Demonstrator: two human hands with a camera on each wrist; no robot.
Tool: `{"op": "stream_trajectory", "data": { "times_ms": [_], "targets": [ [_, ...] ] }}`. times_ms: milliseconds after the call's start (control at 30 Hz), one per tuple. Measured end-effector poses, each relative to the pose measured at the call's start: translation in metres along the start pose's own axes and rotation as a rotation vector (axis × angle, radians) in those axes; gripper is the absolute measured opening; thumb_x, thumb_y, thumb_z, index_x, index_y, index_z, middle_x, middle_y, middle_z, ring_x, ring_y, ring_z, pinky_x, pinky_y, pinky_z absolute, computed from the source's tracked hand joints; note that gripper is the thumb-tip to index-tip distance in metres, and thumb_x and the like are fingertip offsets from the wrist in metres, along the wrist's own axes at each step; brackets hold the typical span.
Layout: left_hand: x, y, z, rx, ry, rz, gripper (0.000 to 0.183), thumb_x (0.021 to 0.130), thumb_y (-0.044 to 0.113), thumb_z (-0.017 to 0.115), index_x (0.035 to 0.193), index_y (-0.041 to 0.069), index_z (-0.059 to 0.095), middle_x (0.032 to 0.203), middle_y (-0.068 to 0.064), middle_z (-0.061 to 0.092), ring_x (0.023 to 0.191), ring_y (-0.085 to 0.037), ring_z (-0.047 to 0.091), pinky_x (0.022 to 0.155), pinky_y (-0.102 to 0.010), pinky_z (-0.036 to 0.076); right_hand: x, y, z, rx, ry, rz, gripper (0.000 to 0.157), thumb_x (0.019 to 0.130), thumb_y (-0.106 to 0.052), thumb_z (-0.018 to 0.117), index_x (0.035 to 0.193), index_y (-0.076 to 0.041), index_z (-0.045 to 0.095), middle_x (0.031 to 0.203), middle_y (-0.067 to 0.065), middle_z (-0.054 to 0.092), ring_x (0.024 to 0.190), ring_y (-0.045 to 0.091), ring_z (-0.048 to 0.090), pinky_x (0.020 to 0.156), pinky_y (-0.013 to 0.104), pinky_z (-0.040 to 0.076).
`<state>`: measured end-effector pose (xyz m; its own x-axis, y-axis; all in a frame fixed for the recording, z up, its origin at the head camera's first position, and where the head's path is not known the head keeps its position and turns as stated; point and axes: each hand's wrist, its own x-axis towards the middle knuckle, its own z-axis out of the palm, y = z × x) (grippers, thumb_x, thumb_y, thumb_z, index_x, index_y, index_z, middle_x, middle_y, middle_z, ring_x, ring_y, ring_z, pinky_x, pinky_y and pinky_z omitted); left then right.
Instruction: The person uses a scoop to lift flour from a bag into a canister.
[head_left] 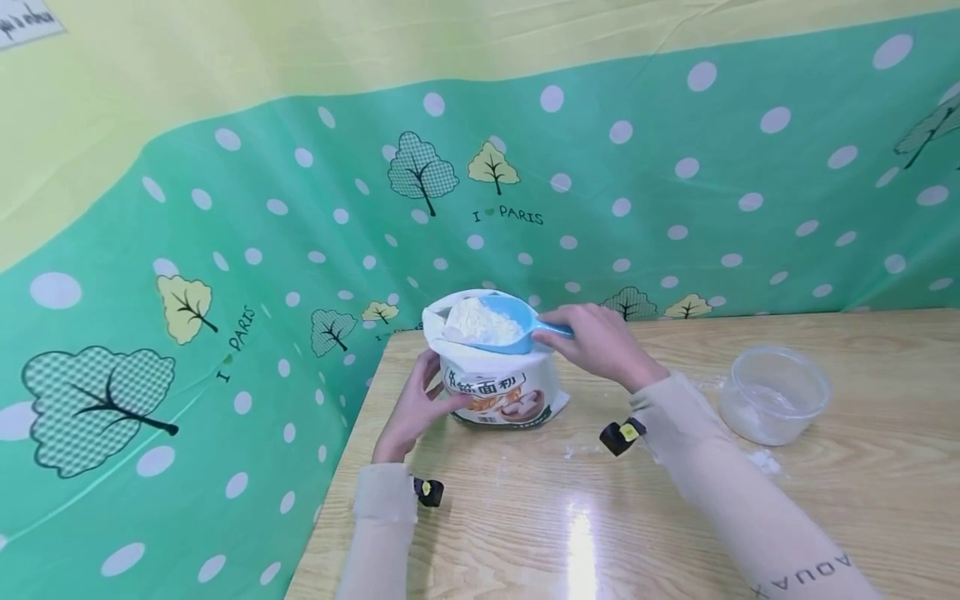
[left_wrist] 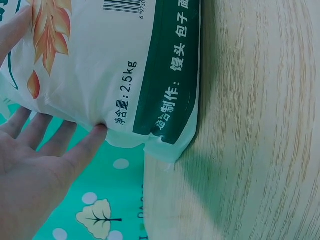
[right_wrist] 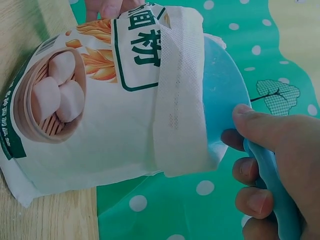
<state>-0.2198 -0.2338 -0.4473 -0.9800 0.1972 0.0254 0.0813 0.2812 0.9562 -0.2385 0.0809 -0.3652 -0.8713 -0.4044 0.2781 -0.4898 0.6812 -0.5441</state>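
A white flour bag (head_left: pixel 498 383) with its top rolled open stands near the table's back left. My left hand (head_left: pixel 416 407) holds its left side, thumb across the front and fingers along the side, as the left wrist view shows on the bag's printed wall (left_wrist: pixel 95 90). In my right hand (head_left: pixel 600 343) is the handle of a blue scoop (head_left: pixel 531 321), fingers curled round it. Heaped white flour (head_left: pixel 480 323) fills the scoop at the bag's mouth. In the right wrist view the folded bag rim (right_wrist: pixel 180 100) hides part of the scoop's bowl.
A clear round plastic tub (head_left: pixel 776 371), dusted white inside, stands on the wooden table (head_left: pixel 525 517) to the right of my right forearm. Some spilled flour (head_left: pixel 765 461) lies beside it. A green dotted cloth (head_left: pixel 600 225) hangs behind and to the left.
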Motion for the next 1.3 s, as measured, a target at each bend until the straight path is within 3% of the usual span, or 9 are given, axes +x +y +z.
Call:
{"op": "stream_trajectory", "data": {
  "times_ms": [300,800,1133,1300],
  "targets": [
    [0.0006,0.0000,0.0011,0.003,0.013,-0.007,0.092,0.078,0.022,0.086,0.151,0.030,0.030,0.155,0.005,0.035,0.149,-0.022,0.025,0.121,-0.051,0.028,-0.0016,0.0028,-0.0001,0.019,0.011,0.017,0.041,0.097,-0.040,0.064,0.125,-0.010,0.069,0.120,0.011,0.071,0.103,0.028,0.069,0.088,0.048,0.057],
    [0.0037,0.0016,0.0020,0.015,0.003,-0.008,0.093,0.078,0.025,0.087,0.151,0.031,0.029,0.155,0.007,0.034,0.149,-0.021,0.024,0.121,-0.049,0.028,-0.0062,0.0055,0.0022,0.034,0.057,0.038,0.043,0.096,-0.039,0.065,0.126,-0.009,0.068,0.118,0.012,0.071,0.081,0.020,0.064,0.075,0.040,0.055],
    [0.0005,-0.0004,0.0003,0.009,0.003,-0.025,0.094,0.079,0.023,0.086,0.152,0.032,0.028,0.159,0.007,0.029,0.150,-0.020,0.020,0.122,-0.046,0.028,-0.0077,0.0038,0.0080,0.041,0.078,0.041,0.044,0.096,-0.041,0.064,0.127,-0.010,0.068,0.124,0.012,0.069,0.099,0.027,0.068,0.084,0.046,0.057],
    [-0.0001,0.0004,0.0008,0.005,-0.013,0.008,0.091,0.080,0.019,0.084,0.152,0.030,0.029,0.159,0.004,0.029,0.150,-0.023,0.020,0.122,-0.048,0.027,-0.0076,0.0032,0.0053,0.033,0.085,0.032,0.044,0.096,-0.041,0.064,0.127,-0.009,0.068,0.122,0.012,0.070,0.095,0.026,0.069,0.086,0.047,0.057]
  ]
}}
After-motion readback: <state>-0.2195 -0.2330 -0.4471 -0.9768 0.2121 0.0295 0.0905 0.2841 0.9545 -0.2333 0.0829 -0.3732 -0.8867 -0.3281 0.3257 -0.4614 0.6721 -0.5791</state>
